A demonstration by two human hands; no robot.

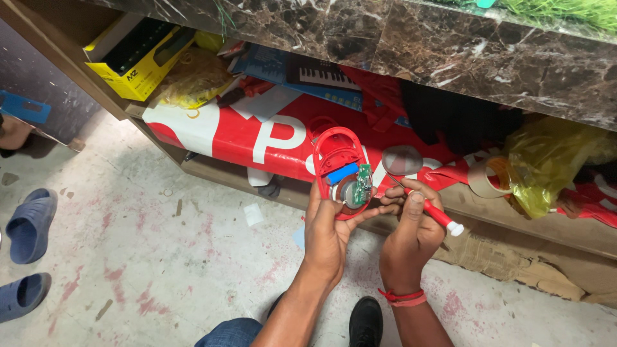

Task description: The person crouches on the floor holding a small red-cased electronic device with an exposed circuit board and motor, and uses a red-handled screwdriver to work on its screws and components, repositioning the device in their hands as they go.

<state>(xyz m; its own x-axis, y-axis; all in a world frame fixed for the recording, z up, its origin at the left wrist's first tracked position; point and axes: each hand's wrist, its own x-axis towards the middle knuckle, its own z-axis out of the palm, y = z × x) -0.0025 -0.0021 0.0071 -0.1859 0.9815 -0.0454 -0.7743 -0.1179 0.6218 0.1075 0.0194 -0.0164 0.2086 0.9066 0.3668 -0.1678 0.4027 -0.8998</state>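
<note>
My left hand (326, 228) holds up an opened red plastic device shell (336, 154), oval in shape. Inside it sit a blue part (342, 173), a round metal motor (351, 191) and a small green circuit board (365, 180). My right hand (411, 225) grips a red-handled screwdriver with a white cap (438, 216), its thin shaft pointing toward the board's right edge. A red band circles my right wrist. A grey oval lid piece (402, 159) lies just behind the screwdriver tip.
A marble-fronted counter (463, 51) overhangs a low shelf stuffed with a red-and-white banner (257, 138), yellow boxes (138, 58), a toy keyboard box (321, 80), yellow plastic bags (546, 160) and a tape roll (488, 177). Blue slippers (29, 225) lie at left, my black shoe (366, 321) below.
</note>
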